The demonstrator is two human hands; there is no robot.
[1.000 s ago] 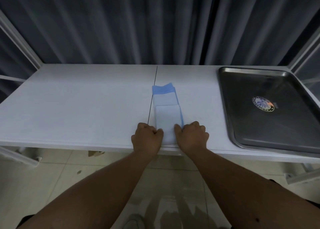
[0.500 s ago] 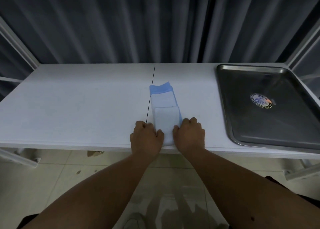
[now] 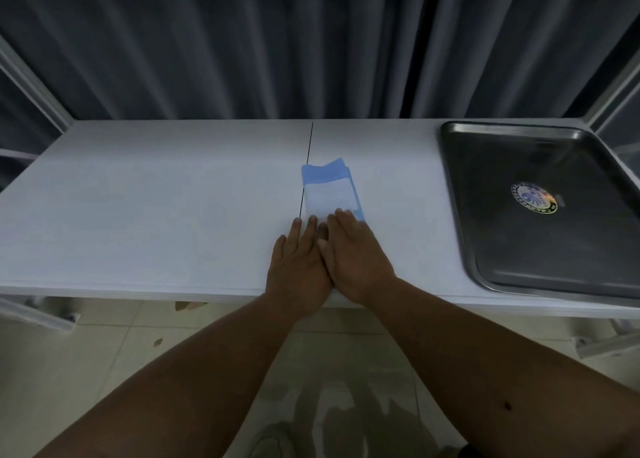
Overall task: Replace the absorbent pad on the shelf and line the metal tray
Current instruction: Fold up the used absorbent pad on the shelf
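Observation:
A folded absorbent pad (image 3: 329, 189), white with blue edges, lies on the white shelf (image 3: 156, 208) just right of its dark centre seam. My left hand (image 3: 299, 263) and my right hand (image 3: 356, 255) lie flat side by side on the pad's near half, fingers straight and pressing down. The near end of the pad is hidden under them. A metal tray (image 3: 540, 243) with a round sticker in its middle sits on the shelf at the far right, with nothing else inside.
Dark curtains hang close behind the shelf. White frame posts (image 3: 31, 87) rise at the left and right ends. Below the front edge is a tiled floor (image 3: 104, 346).
Both hands went from curled fists gripping the pad's near edge to flat, straight fingers laid forward over the pad. The pad stays in place.

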